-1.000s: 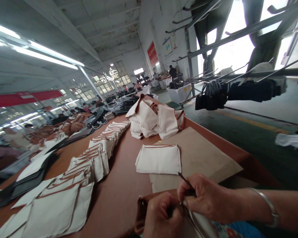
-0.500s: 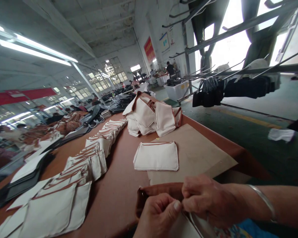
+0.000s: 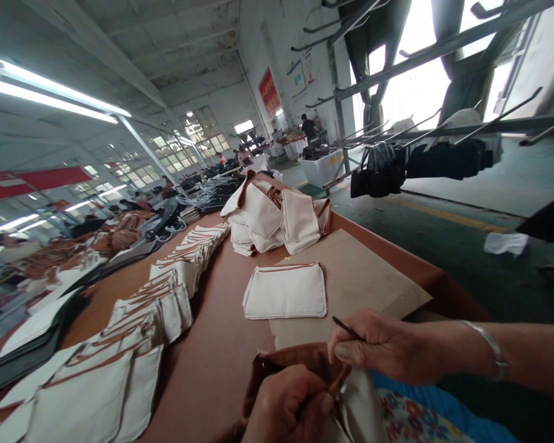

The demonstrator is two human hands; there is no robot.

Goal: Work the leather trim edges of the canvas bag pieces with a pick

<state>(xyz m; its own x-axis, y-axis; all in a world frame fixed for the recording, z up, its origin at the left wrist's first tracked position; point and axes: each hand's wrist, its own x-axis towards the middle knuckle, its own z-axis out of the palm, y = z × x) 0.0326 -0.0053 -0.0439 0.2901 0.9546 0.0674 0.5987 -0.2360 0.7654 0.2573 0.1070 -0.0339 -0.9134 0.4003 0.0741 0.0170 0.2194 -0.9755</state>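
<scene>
A pouch-like cloth piece point(image 3: 300, 354), brown on one face and off-white on the other, is held up at the table's near edge. My left hand point(image 3: 289, 403) is closed on its edge, thumb pressed against the fingers. Just to the right, my right hand point(image 3: 381, 344) is pinched shut, with a thin dark stick-like thing point(image 3: 346, 328) jutting out at the upper left; its other end is hidden. The right fingertips are close against the brown edge; whether they also grip it I cannot tell. A finished-looking off-white pouch point(image 3: 285, 291) lies flat beyond both hands.
Brown sheeting covers the table point(image 3: 216, 344), with a cardboard sheet point(image 3: 351, 277) on it. At left runs a long row of overlapping off-white pouches point(image 3: 87, 394). A heap of pouches point(image 3: 263, 212) sits farther back. On the right stands a metal rack point(image 3: 397, 77) with black bags point(image 3: 381, 172).
My right hand has drawn slightly up and away from my left, and the thin dark stick-like thing now shows in it. The cloth's brown side is opened wider. The view has shifted slightly.
</scene>
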